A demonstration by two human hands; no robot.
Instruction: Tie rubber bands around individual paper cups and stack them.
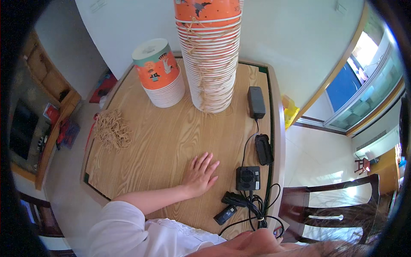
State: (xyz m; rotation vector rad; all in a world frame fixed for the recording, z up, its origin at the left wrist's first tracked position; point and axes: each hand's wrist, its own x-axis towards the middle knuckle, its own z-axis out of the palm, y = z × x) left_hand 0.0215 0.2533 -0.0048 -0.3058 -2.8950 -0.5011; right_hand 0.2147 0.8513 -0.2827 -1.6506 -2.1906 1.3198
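Note:
My left hand lies palm down on the wood-grain table, fingers spread, holding nothing. The black fan-vented box and its cables are nearest to it, on the right. My right hand does not show. Farther back stands a tall stack of paper tubs, with tan strands hanging down its side. To its left is a shorter stack of upside-down paper tubs, orange and green with printed figures. A loose heap of tan rubber bands lies at the table's left edge.
Along the right edge lie a black power adapter, a black case, a small black device and coiled black cables. A dark wooden chair stands at the right. Behind the table is a white wall.

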